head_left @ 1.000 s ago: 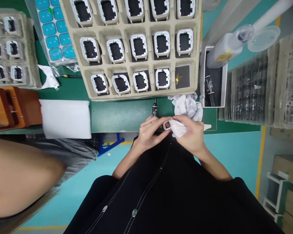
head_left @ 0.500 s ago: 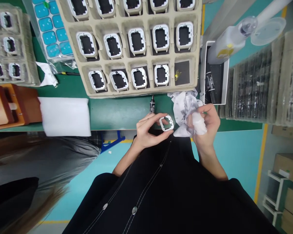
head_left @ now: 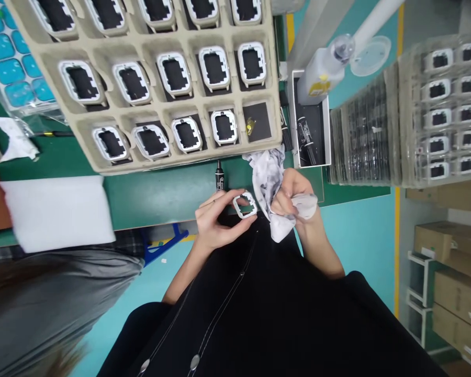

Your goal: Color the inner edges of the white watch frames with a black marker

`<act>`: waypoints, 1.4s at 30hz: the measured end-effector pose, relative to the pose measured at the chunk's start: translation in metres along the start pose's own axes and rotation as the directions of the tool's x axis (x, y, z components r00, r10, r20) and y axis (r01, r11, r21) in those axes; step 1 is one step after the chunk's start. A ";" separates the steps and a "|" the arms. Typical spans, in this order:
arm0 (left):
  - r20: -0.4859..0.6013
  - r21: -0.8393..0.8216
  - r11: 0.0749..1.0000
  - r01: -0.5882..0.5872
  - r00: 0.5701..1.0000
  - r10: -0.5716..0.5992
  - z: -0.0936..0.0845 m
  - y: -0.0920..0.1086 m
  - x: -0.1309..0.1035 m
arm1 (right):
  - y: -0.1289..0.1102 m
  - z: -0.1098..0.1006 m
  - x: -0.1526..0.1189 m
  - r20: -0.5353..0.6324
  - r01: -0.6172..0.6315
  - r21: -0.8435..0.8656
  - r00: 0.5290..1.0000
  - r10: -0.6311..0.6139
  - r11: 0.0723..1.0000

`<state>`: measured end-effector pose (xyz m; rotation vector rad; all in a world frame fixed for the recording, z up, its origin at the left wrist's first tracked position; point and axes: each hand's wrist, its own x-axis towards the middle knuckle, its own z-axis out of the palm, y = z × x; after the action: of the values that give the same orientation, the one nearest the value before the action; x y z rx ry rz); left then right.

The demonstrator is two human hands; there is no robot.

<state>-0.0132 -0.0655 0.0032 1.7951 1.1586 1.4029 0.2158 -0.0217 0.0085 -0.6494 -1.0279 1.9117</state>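
Between the thumb and fingers of my left hand [head_left: 217,220] is a white watch case frame [head_left: 245,204], square with rounded corners and an open middle, held by its edges. My right hand [head_left: 296,196] is closed around a crumpled, stained white cloth [head_left: 269,173], which hangs down to the left of it; a bunched end pokes out on the right. The cloth's upper end lies by the tray's lower edge. A black marker [head_left: 220,177] lies on the green table just above my left hand. Above both hands, a moulded tray [head_left: 176,107] holds several similar frames in its pockets.
A white box [head_left: 327,141] with markers and a bottle [head_left: 317,76] stands right of the tray. Stacked clear trays [head_left: 365,141] are farther right. A white foam sheet [head_left: 58,212] lies left. A person in grey [head_left: 63,293] is at the lower left.
The view has shifted right, so the table things appear farther left. My right hand has closed on the cloth and drawn it downward. The frame stays in my left hand.
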 end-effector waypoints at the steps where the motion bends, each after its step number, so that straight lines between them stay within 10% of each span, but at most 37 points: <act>1: 0.003 0.003 1.000 -0.006 1.000 0.006 0.000 0.000 0.000 | 0.000 0.000 -0.001 0.015 0.021 0.000 1.000 -0.021 1.000; 6: -0.003 0.013 1.000 -0.027 1.000 0.027 0.002 -0.001 -0.001 | -0.005 -0.001 -0.002 -0.210 0.116 -0.395 0.954 -0.213 0.911; 10: -0.034 -0.035 0.999 -0.028 0.999 0.027 0.003 -0.003 0.000 | -0.011 -0.005 0.000 -0.315 -0.091 -0.933 0.672 -0.670 0.348; 14: -0.063 -0.107 0.994 -0.021 0.998 0.015 0.004 -0.003 0.002 | -0.010 -0.013 -0.008 -0.141 -0.243 -0.970 0.644 -0.752 -0.027; 20: -0.076 -0.158 0.987 -0.002 0.997 -0.010 0.003 -0.004 0.002 | -0.004 -0.012 -0.031 -0.038 -0.116 -0.987 0.838 -0.544 -0.109; 27: -0.054 -0.144 0.989 -0.022 0.998 0.014 0.001 -0.006 0.000 | 0.001 -0.010 -0.063 0.096 0.058 -0.992 0.922 -0.375 -0.110; 34: 0.077 -0.165 0.978 -0.127 0.987 0.141 0.007 0.003 -0.001 | 0.014 -0.022 -0.039 0.070 -0.167 -0.938 0.766 -0.639 -0.304; 39: 0.058 -0.230 0.956 -0.184 0.978 0.202 0.009 0.010 0.003 | -0.006 -0.005 -0.030 0.035 0.010 -0.998 0.918 -0.396 -0.064; 42: 0.125 -0.324 0.941 -0.101 0.981 0.148 0.010 0.015 0.005 | -0.015 0.003 -0.039 0.121 0.139 -0.990 0.928 -0.353 0.028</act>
<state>0.0007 -0.0668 0.0156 1.7296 0.7070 1.4089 0.2396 -0.0524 0.0250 -1.2289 -2.1867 0.4612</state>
